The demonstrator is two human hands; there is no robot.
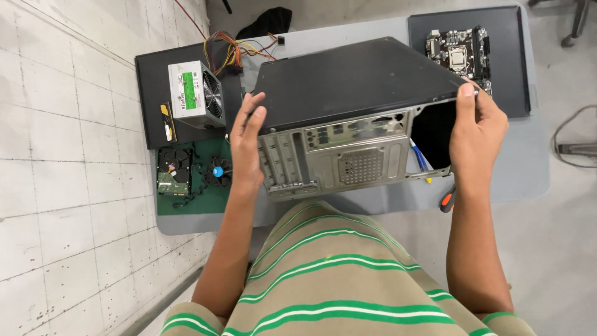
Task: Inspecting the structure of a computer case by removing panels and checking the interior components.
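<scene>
Black computer case (354, 87) gripped at both ends, sitting on the grey surface (528, 168) right in front of me.

Got my left hand (247, 146) wrapped on the left rear corner and my right hand (476, 127) closed over the right top edge, thumb on the panel. Metal rear plate faces me. Power supply (196, 93) sits off left on a black mat, hard drive (173, 171) and cooler fan (217, 171) on the green mat, motherboard (459, 53) far right, screwdriver (446, 200) near my right wrist.
</scene>
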